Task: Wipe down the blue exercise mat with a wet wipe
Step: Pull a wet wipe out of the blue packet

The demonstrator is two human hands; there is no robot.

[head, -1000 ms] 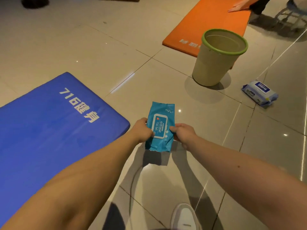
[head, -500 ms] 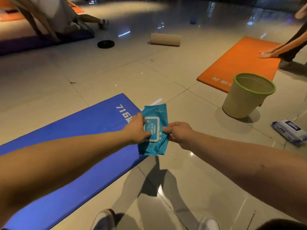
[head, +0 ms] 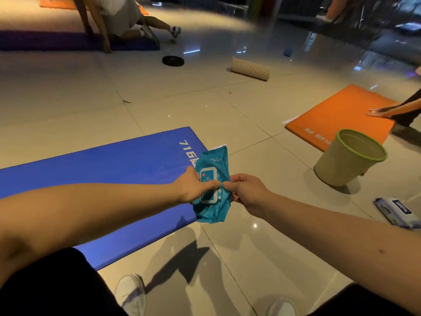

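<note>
- The person stands at the mat's corner with the wipe pack (head: 208, 175) held out at 12 o'clock, above the floor, its upper end overlapping the mat's printed end in the view
- The left hand (head: 190, 187) grips the pack from its 9 o'clock side, fingers curled behind and thumb laid across the white label
- The right hand (head: 247, 191) pinches thumb to forefinger at the pack's 3 o'clock edge, level with the label; whether it has the flap tab or just the film, I cannot tell
- The blue mat (head: 102, 179) lies flat on the tiles, running from 11 o'clock away to 9 o'clock; no wipe is out, so I judge the wiping not yet begun
- The pack looks soft and light: crinkled film, sagging and twisted below the label, so it likely gives when squeezed and may slide in a loose grip
- Best taken by the body just beside the label while the other hand peels the flap; a wipe should come out limp and damp, so pinch a corner and pull slowly, or several may trail out
- The mat looks padded and springy; a wipe should drag a little on it
- A green-rimmed bin (head: 348, 158) stands at 2 o'clock, with a second pack (head: 396, 210) on the floor at 3 o'clock
</note>
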